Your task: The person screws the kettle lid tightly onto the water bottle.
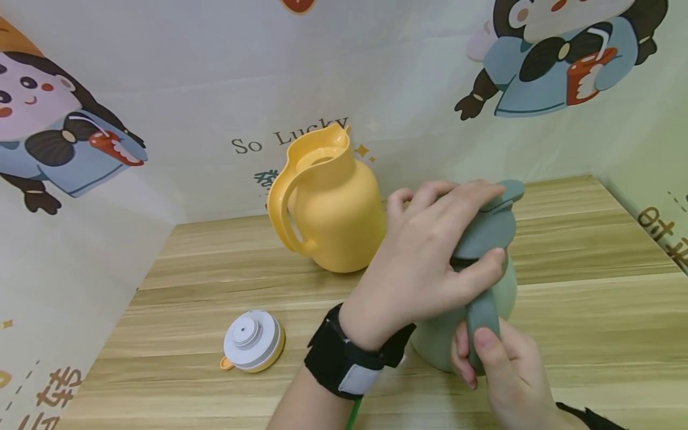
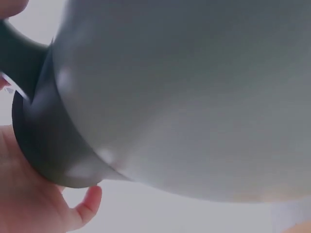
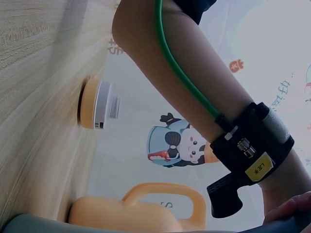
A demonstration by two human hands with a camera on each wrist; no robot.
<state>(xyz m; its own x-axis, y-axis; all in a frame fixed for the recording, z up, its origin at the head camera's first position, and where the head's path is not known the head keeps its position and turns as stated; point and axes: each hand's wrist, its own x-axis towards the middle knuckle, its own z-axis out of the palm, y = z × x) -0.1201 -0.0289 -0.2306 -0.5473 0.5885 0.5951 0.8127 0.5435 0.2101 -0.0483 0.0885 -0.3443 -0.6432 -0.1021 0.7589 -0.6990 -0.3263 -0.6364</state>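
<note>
A green thermos jug (image 1: 507, 286) with a darker blue-green collar (image 1: 486, 236) and handle stands upright on the table. My left hand (image 1: 424, 257) lies over its top, fingers across the rim toward the spout and thumb on the near side by the handle's upper end. The jug's mouth is hidden under that palm, so I cannot tell whether a lid sits there. Lower down, my right hand (image 1: 516, 370) grips the handle (image 1: 482, 316), thumb along its outside. In the left wrist view, the jug's body (image 2: 184, 97) fills most of the picture.
Behind and left stands a yellow jug (image 1: 344, 209), its handle facing left. A white and yellow round stopper (image 1: 254, 340) with a small orange tab lies at the front left of the wood-grain table (image 1: 177, 322). A printed cloth (image 1: 204, 71) hangs behind.
</note>
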